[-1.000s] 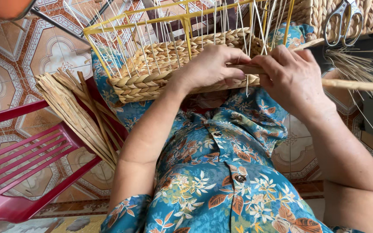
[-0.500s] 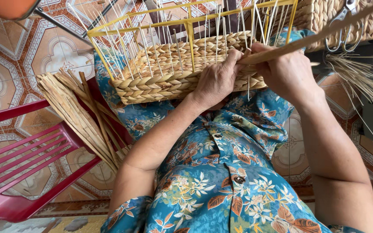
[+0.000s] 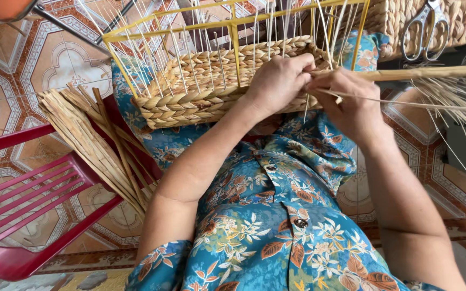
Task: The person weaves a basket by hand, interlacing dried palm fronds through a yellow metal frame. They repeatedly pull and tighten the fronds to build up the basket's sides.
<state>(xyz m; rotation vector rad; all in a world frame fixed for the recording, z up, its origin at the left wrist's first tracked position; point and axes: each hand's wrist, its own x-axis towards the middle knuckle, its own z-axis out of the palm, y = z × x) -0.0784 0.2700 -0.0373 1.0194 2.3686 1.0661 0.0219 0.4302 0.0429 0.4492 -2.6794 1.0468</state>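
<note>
A half-woven straw basket on a yellow wire frame rests on my lap. My left hand presses against the basket's woven wall near its right corner. My right hand is closed on a long straw strand that runs off to the right, its end meeting the basket wall beside my left fingers. Thin pale upright stakes rise from the weave inside the frame.
A bundle of flat straw strips lies on a red plastic chair at my left. Scissors lie on a finished woven basket at the top right. Loose thin fibres fan out at the right. Patterned floor tiles lie below.
The straw strand in my right hand swung up to a diagonal, then came back down to level. Both hands stayed at the basket's right corner.
</note>
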